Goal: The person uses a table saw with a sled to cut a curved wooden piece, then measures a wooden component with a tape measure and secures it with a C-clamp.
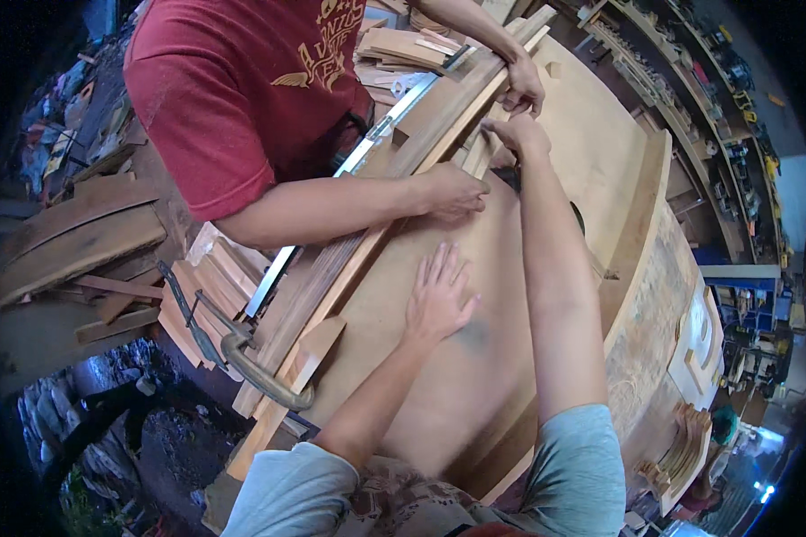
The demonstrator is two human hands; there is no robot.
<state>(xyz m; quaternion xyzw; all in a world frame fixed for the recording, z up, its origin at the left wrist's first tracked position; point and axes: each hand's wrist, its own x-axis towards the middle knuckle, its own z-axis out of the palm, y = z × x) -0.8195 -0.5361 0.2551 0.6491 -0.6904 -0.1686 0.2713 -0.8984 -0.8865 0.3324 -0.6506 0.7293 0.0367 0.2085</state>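
My left hand lies flat on a smooth, light brown panel, fingers spread, holding nothing. Stretched farther forward, my right hand has its fingers curled on a narrow wooden strip beside a long wooden beam. Part of its grip is hidden. A dark object, too covered to name, sits just below that hand. Across the beam, a co-worker in a red shirt has one closed hand near the strip and the other hand on the wood farther up.
A C-clamp grips the beam's near end, beside a small wooden block. A long metal bar runs along the beam's left side. Loose boards pile up at left. A raised wooden edge borders the panel at right, before shelves.
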